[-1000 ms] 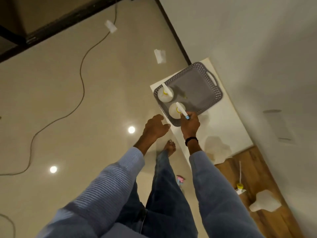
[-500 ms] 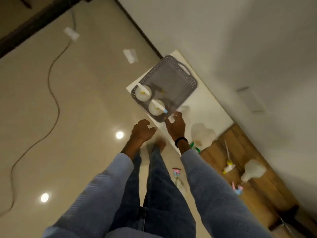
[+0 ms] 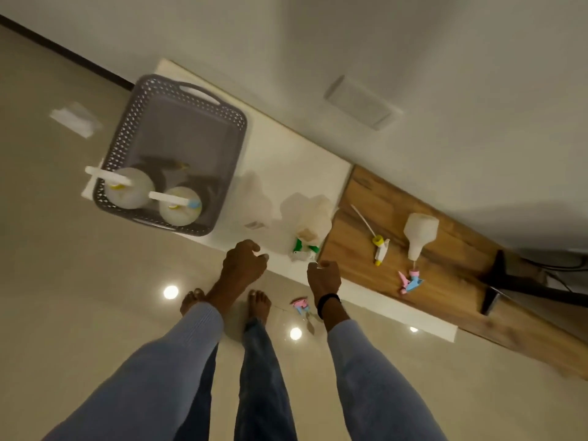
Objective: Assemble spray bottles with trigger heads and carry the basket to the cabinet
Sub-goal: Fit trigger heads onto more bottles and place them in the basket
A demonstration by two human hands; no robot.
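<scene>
You have two spray bottles done. A yellow-collared bottle (image 3: pixel 127 190) and a blue-tipped bottle (image 3: pixel 179 206) stand upright, side by side, in the near end of the basket (image 3: pixel 127 128), with their trigger heads on. The rest of the basket floor is bare. The basket sits on the white end of the surface (image 3: pixel 280 148), and its near corner overhangs the edge.

More remains than is done. A clear bottle (image 3: pixel 313 214) with a green head (image 3: pixel 304 246) lies just beyond your hands, but it is too blurred to tell whether that head is seated. On the wood part, a loose bottle (image 3: pixel 420 232) lies neck toward you and uncapped. A yellow head (image 3: pixel 380 246) lies beside it and a pink-blue head (image 3: pixel 410 281) near its neck. Another pink head (image 3: pixel 300 305) lies on the floor by your foot. I'd judge at least two assemblies are left, then the carry.

Your left hand (image 3: pixel 243 265) and right hand (image 3: pixel 323 276) hover at the surface edge near the green head. Each grip is loosely curled and holds nothing.
</scene>
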